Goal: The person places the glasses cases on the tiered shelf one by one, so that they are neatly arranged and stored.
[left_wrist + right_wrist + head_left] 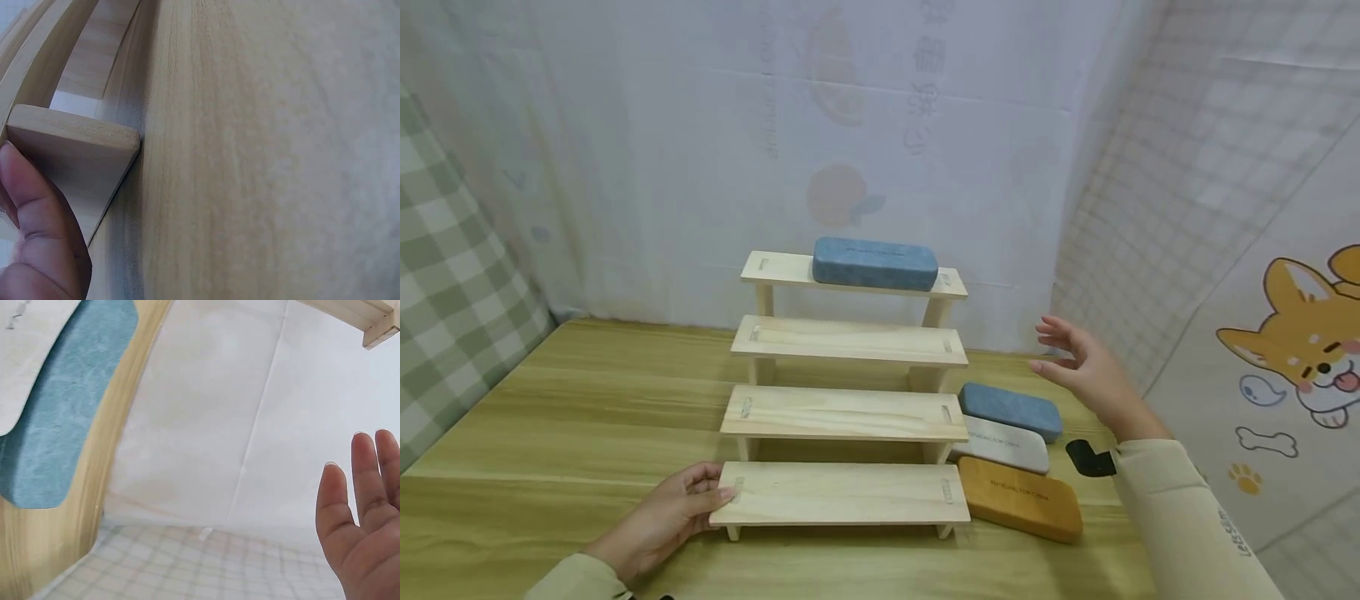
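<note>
A stepped wooden display stand [842, 493] faces me on the table. My left hand [666, 515] grips the left end of its lowest step, thumb on top; the left wrist view shows the thumb [37, 231] against the board beside a leg. A blue glasses case [874, 263] lies on the top step, right of its middle. In the air to the right of the stand is my right hand [1086, 371], fingers loosely extended and holding nothing. Below it, a second blue glasses case [1011, 410], a white one [1003, 444] and an orange one [1021, 498] lie in a row.
The wood-grain table [587, 400] ends at a white printed curtain [700, 167] behind the stand. A green checked cloth [452, 250] hangs at the left. On the right, another curtain [1195, 317] with a cartoon dog stands close to the right arm.
</note>
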Motion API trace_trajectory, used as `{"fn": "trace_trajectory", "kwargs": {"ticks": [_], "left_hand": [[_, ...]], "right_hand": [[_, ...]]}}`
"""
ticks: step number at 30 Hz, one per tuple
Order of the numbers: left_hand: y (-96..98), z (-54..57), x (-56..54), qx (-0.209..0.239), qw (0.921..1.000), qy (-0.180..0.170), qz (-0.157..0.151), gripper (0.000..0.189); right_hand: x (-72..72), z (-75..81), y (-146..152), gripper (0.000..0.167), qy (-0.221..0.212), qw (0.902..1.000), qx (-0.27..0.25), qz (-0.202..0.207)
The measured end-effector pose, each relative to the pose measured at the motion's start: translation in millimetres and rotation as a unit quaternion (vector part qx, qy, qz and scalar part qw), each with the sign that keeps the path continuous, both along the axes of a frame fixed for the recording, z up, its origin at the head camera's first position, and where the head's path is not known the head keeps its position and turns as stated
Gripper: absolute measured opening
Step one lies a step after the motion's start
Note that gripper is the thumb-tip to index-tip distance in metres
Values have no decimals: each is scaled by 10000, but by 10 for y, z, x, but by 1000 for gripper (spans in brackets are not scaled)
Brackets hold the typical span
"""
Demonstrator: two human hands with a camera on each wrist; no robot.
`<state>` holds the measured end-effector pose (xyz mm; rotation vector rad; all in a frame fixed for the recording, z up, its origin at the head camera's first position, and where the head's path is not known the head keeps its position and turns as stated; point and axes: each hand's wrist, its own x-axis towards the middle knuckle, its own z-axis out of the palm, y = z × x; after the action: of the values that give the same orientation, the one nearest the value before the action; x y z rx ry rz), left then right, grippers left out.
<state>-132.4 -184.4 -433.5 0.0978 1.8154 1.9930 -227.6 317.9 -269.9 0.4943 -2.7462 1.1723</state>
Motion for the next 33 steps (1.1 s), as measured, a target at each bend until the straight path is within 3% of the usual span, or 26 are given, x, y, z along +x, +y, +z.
{"fn": "trace_trajectory", "kwargs": {"ticks": [11, 19, 24, 29, 33], "left_hand": [[3, 2, 5, -16, 10000, 35, -4, 64], [10, 10, 13, -48, 10000, 52, -16, 64], [14, 9, 13, -27, 10000, 57, -10, 62], [20, 8, 13, -12, 10000, 76, 1, 62], [19, 14, 18, -21, 10000, 92, 5, 63]], "right_hand": [[283, -448, 300, 69, -307, 9990, 277, -166], [485, -661, 437, 68, -432, 9967, 609, -310], [574, -799, 490, 70, -735, 9935, 753, -430], [650, -925, 524, 71, -1149, 9902, 692, -399], [699, -1009, 538, 70, -1230, 9900, 610, -329]]}}
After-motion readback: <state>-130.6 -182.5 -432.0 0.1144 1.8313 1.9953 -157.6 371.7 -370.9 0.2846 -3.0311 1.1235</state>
